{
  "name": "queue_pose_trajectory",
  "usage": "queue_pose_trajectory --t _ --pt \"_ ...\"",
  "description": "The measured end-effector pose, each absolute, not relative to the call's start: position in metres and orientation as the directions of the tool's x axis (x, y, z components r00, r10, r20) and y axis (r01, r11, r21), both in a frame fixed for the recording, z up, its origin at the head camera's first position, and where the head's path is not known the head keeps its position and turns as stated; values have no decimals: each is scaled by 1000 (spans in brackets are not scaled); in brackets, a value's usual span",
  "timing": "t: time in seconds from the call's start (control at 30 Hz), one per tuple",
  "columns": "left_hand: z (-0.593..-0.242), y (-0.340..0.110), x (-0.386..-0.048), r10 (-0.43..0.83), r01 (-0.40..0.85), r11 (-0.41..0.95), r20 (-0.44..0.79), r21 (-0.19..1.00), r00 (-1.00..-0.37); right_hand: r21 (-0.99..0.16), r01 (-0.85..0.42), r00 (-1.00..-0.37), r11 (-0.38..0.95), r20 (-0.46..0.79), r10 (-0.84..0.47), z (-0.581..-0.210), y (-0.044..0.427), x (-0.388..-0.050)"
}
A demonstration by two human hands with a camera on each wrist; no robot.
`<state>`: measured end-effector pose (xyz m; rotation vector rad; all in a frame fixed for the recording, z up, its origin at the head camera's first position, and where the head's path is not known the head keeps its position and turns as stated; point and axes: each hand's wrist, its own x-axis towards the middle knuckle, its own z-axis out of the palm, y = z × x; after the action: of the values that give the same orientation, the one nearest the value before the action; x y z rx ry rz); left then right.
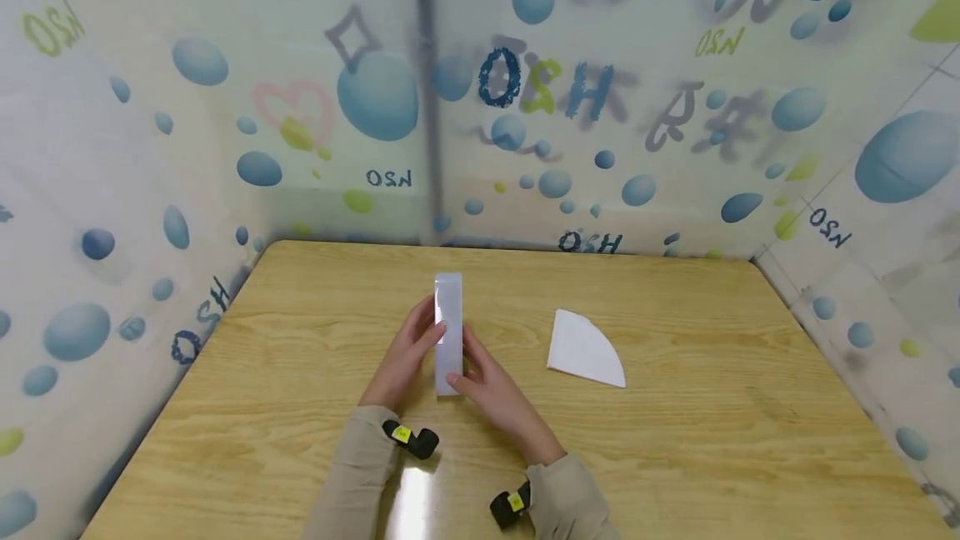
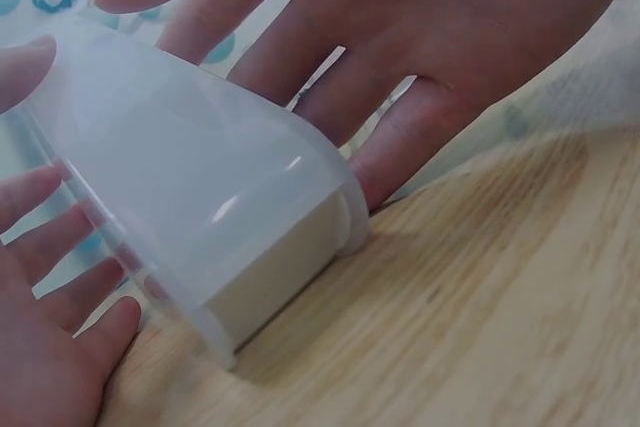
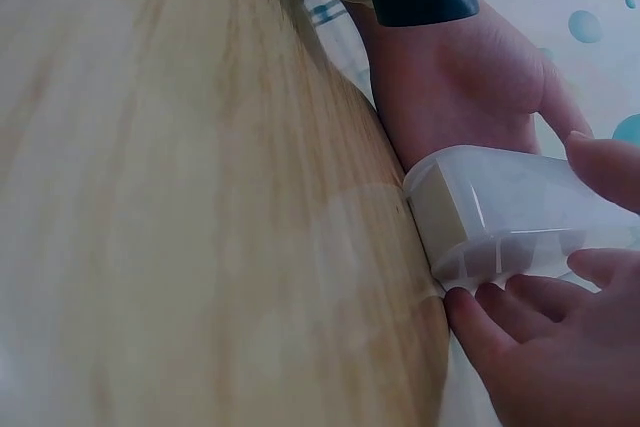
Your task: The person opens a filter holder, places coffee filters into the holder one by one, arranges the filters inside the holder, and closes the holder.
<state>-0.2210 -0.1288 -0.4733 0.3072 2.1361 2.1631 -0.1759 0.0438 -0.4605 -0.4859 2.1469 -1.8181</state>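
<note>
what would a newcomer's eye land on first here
Probably the white backdrop printed with blue and green bubbles, behind the wooden table. Next, the narrow translucent white plastic box, held upright between the left hand and right hand; a white fan-shaped sheet lies to its right.

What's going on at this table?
A person is holding a white plastic container between their hands, the left hand on one side and the right hand on the other, with both thumbs over its near face. A white fan-shaped piece, perhaps folded paper, lies untouched on the wooden table, to the right of the hands.
</note>
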Motion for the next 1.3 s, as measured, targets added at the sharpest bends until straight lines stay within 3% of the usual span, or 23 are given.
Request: queue_pose_trajectory --t 0.23,0.53,0.7,1.0,1.3 --pt "-473 -129 -219 201 77 -25 80 997 -976 -995 -55 -891 79 13 -453 -444 44 -169" --pt "-447 -128 -206 206 52 26 45 998 -978 -997 -20 -898 76 -15 -439 -450 42 -171" --pt "-455 -130 -209 204 35 7 33 999 -978 -996 3 -899 89 -42 -436 -443 43 -168" --pt "-473 -128 -217 161 28 6 27 1000 -987 -949 -47 -945 310 -59 -322 -464 41 -173" --pt "-471 -127 -214 152 47 26 42 999 -987 -920 -67 -957 387 -51 -287 -463 41 -174"
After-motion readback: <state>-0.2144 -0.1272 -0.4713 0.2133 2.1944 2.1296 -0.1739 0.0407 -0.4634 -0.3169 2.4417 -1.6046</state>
